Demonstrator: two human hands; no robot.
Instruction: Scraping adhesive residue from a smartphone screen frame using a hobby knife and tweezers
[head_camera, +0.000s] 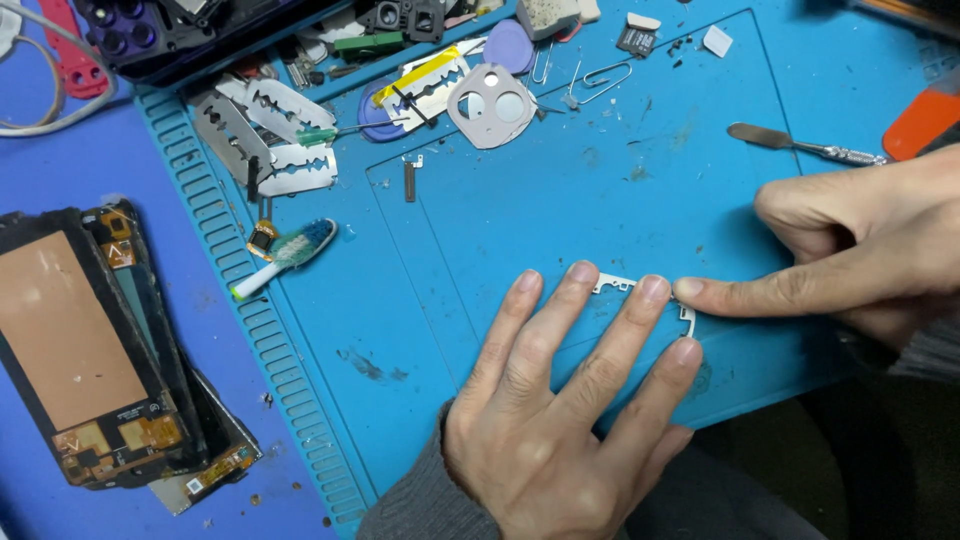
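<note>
My left hand (565, 400) lies flat on the blue work mat (560, 200), fingers spread, its fingertips pressing down a thin white plastic frame piece (615, 284). My right hand (860, 250) comes in from the right. Its extended index fingertip touches the frame's right end beside my left ring finger, and the other fingers are curled. Most of the frame is hidden under my left fingers.
Several razor blades (265, 135), a small toothbrush (290, 252), a white camera bezel (490, 105), paper clips (600, 78) and a metal spudger (805, 145) lie on the mat's far part. Detached phone screens (90, 350) lie at the left.
</note>
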